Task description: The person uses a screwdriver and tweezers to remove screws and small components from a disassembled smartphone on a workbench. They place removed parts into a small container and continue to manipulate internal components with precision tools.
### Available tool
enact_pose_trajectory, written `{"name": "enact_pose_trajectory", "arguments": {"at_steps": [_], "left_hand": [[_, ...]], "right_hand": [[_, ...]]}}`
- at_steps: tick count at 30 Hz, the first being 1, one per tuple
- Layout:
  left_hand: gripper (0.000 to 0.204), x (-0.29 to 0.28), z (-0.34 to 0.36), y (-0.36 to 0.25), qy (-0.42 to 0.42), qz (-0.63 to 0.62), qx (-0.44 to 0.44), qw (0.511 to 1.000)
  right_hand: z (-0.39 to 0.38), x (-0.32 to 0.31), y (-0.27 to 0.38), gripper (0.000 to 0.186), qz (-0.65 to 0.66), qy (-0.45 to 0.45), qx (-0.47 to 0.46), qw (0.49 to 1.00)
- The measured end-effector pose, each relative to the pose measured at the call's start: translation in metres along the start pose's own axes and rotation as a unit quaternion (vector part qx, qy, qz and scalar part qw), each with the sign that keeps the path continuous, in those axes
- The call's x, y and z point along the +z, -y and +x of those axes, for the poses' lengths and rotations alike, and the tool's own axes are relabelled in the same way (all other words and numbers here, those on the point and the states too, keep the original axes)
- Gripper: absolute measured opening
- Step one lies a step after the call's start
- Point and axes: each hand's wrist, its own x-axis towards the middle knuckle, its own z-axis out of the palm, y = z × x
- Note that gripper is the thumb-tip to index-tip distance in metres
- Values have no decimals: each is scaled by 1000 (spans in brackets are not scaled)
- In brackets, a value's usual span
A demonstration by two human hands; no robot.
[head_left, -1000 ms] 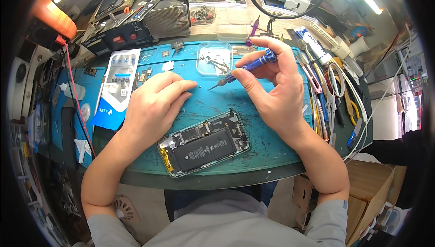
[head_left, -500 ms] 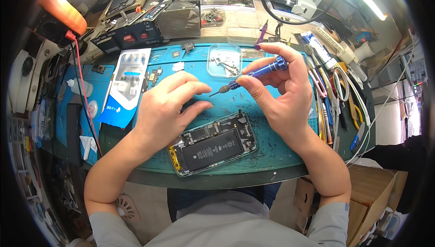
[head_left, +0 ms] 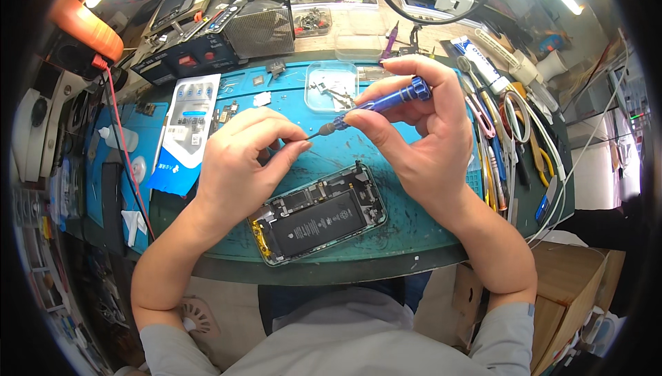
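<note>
My right hand [head_left: 431, 138] grips a blue precision screwdriver [head_left: 386, 103] by its handle, holding it slanted with the tip down to the left. My left hand [head_left: 252, 152] has its thumb and index finger pinched at the tip of the screwdriver's bit. Whether a small screw sits between those fingertips is too small to tell. Below both hands, an opened smartphone [head_left: 318, 219] lies tilted on the blue work mat [head_left: 407, 235], showing its black battery, circuit parts and a yellow strip at its left end. Beyond the hands stands a clear plastic box [head_left: 331, 105] with small metal parts.
At the left lies a white and blue package [head_left: 186, 135], beside a white bottle [head_left: 118, 138] and a red cable [head_left: 124, 135]. Tweezers and other hand tools crowd the right, with a utility knife [head_left: 547, 200]. A black bench unit [head_left: 186, 59] stands at the back left.
My left thumb and index finger have closed on the tip of the screwdriver's bit. The screwdriver and my right hand have shifted slightly left. The whole view has moved a little.
</note>
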Motion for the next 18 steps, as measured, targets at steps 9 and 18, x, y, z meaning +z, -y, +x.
{"name": "enact_pose_trajectory", "arguments": {"at_steps": [9, 18], "left_hand": [[11, -5, 1, -3, -33, 6, -16, 999], [12, -1, 0, -10, -12, 23, 11, 1000]], "right_hand": [[5, -5, 11, 63, -41, 85, -119, 988], [7, -6, 12, 67, -102, 73, -191, 974]]}}
